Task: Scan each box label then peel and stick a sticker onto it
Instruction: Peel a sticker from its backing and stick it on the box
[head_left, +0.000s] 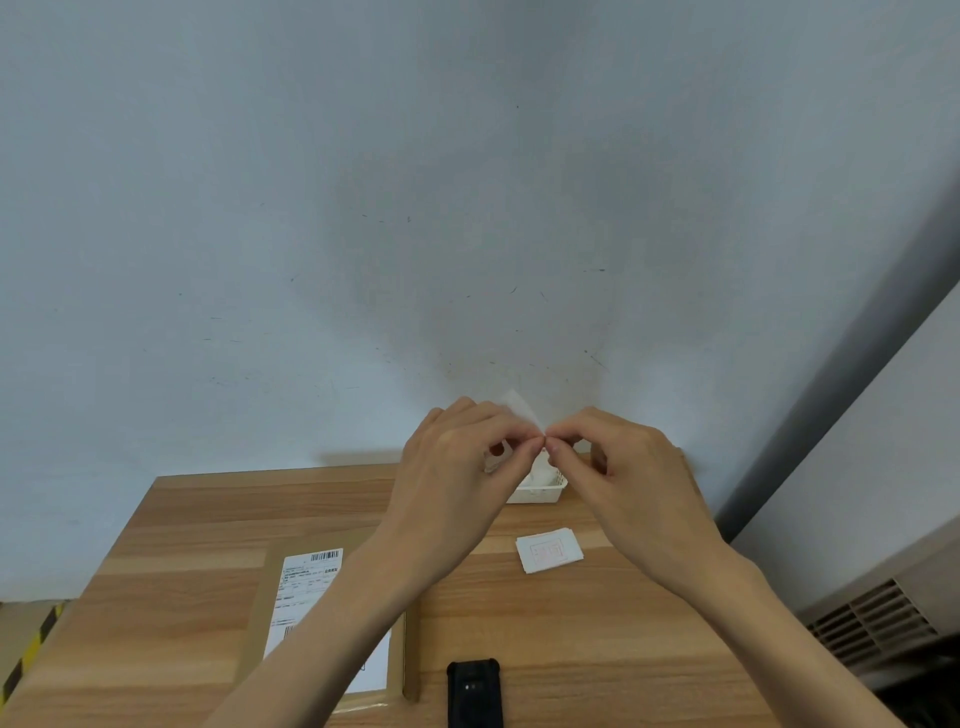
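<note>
My left hand (457, 457) pinches a small white sticker sheet (521, 410) raised above the wooden table (597, 623), and my right hand (623, 462) pinches the same sheet at its corner, fingertips meeting. On the left lies the cardboard box (260, 603) under my left forearm, its label (306, 587) facing up. Right of it rest a black scanner (475, 693), a sticker stack (549, 550) and a white basket (540, 488).

Wood-grain table (597, 649), brown box (257, 613), white barcoded label (306, 587), black scanner (475, 693), white basket (540, 492)
</note>
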